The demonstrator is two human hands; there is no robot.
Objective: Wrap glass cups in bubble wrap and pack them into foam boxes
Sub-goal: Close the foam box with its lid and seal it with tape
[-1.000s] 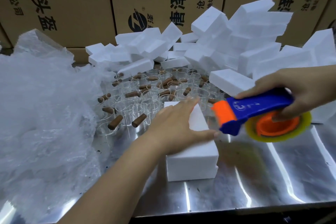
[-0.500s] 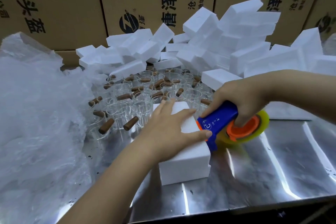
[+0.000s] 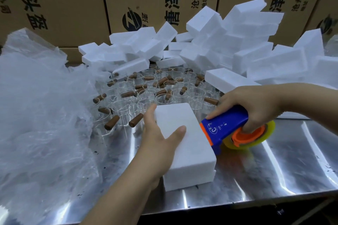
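The box (image 3: 186, 151) sits near the tabletop's (image 3: 274, 170) front edge, left grip (image 3: 157, 142) clamped around it, right grip (image 3: 256, 104) clamped on the dispenser (image 3: 225, 128) against its right side. Should the left grip slacken, pull from the tape (image 3: 269, 131) could skew the box.

A closed white foam box (image 3: 190, 151) lies on the steel tabletop (image 3: 285, 168). The left hand (image 3: 159, 144) holds it, thumb on top. The right hand (image 3: 250, 104) grips a blue and orange tape dispenser (image 3: 226, 126), its front edge touching the box's right side. Behind stand glass cups (image 3: 146, 95), beside bubble wrap (image 3: 36, 107), with piled foam boxes (image 3: 241, 45) further back.
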